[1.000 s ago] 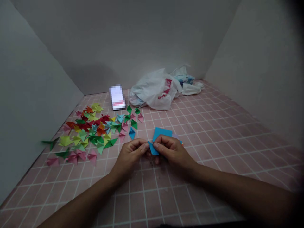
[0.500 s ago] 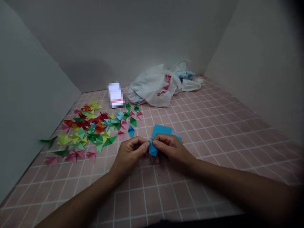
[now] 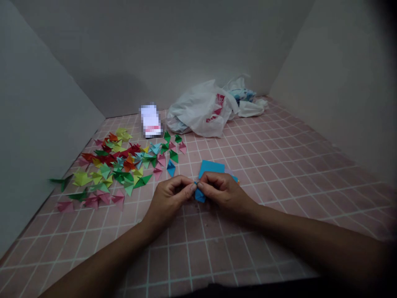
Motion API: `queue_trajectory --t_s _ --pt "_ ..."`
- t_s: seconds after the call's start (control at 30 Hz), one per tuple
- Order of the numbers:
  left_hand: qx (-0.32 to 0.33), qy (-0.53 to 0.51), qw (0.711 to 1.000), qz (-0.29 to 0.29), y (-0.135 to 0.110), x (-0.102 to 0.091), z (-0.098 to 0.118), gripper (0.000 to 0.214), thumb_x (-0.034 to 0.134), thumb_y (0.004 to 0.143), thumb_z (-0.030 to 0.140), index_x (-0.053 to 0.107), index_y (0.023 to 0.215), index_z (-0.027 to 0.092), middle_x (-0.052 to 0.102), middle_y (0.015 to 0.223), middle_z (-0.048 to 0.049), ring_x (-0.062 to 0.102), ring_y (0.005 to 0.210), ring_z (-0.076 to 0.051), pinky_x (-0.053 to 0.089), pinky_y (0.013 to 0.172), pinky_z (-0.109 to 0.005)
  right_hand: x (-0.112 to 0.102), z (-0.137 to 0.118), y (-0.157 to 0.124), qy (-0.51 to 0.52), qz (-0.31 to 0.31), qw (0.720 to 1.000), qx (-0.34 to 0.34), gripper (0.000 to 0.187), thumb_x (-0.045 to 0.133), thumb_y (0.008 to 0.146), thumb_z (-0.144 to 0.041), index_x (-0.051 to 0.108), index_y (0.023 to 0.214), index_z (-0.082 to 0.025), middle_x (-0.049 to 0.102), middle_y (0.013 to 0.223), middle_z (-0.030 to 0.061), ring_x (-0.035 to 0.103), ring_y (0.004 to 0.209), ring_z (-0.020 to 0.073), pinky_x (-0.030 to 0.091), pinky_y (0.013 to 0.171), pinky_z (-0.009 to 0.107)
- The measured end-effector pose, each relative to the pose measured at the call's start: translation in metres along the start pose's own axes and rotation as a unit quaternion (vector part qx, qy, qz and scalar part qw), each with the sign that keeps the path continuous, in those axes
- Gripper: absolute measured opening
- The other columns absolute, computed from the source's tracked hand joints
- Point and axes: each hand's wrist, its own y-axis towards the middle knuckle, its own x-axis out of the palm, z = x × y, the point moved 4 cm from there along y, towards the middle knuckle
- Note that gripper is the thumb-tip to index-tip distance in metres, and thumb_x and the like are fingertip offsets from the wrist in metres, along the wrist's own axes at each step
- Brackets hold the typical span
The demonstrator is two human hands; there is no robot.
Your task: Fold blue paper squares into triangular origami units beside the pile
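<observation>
My left hand (image 3: 170, 198) and my right hand (image 3: 221, 191) meet fingertip to fingertip over the pink tiled surface (image 3: 279, 165). Both pinch a small folded blue paper piece (image 3: 199, 195), most of it hidden under the fingers. Just behind my right hand lies a stack of flat blue paper sheets (image 3: 211, 168). To the left, a spread of several folded paper triangles (image 3: 118, 165) in red, green, yellow, pink and blue covers the tiles. One blue folded triangle (image 3: 170, 168) sits closest to my left hand.
A crumpled white plastic bag (image 3: 201, 111) with red print lies at the back, more white and blue packaging (image 3: 245, 101) beside it. A small white box (image 3: 150, 121) stands left of the bag. Grey walls enclose the left, back and right sides.
My hands have pressed closer together on the blue piece, so less of it shows. The view has shifted slightly; nothing else moved.
</observation>
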Motion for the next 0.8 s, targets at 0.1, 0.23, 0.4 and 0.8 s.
queue_trajectory --t_s 0.1,0.23,0.4,0.8 --pt "0.024 0.033 0.999 0.002 0.000 0.000 0.002 0.016 0.067 0.082 0.029 0.070 0.071 0.018 0.061 0.065 0.0004 0.053 0.063 -0.012 0.045 0.063 -0.025 -0.001 0.000 0.000 -0.031 0.009 0.999 -0.010 0.030 0.057 0.090 -0.036 0.050 0.066 -0.020 0.049 0.055 -0.0043 0.043 0.049 0.0079 0.032 0.046 0.023" --pt "0.042 0.038 0.998 -0.004 0.000 0.000 0.003 0.018 0.065 0.084 0.030 0.068 0.070 0.018 0.061 0.067 0.0004 0.053 0.064 -0.012 0.044 0.063 -0.024 -0.001 0.000 -0.001 -0.053 0.003 0.998 -0.026 0.031 0.058 0.091 -0.035 0.051 0.065 -0.020 0.048 0.056 -0.0041 0.041 0.051 0.0083 0.030 0.047 0.024" --pt "0.035 0.043 0.998 0.010 -0.002 0.000 0.003 0.024 0.062 0.086 0.032 0.064 0.067 0.017 0.057 0.063 0.0016 0.050 0.060 -0.011 0.041 0.058 -0.023 0.003 0.004 -0.003 -0.007 -0.018 1.000 -0.008 0.033 0.057 0.093 -0.041 0.052 0.068 -0.019 0.052 0.057 -0.0036 0.046 0.050 0.0086 0.033 0.048 0.023" --pt "0.029 0.017 0.994 0.099 -0.006 -0.002 -0.002 0.028 0.062 0.084 0.035 0.057 0.062 0.019 0.051 0.054 0.0044 0.045 0.051 -0.009 0.039 0.051 -0.022 0.010 0.005 -0.007 0.094 -0.046 0.994 0.041 0.029 0.066 0.087 -0.041 0.054 0.072 -0.019 0.056 0.055 -0.0041 0.050 0.045 0.0079 0.037 0.044 0.020"
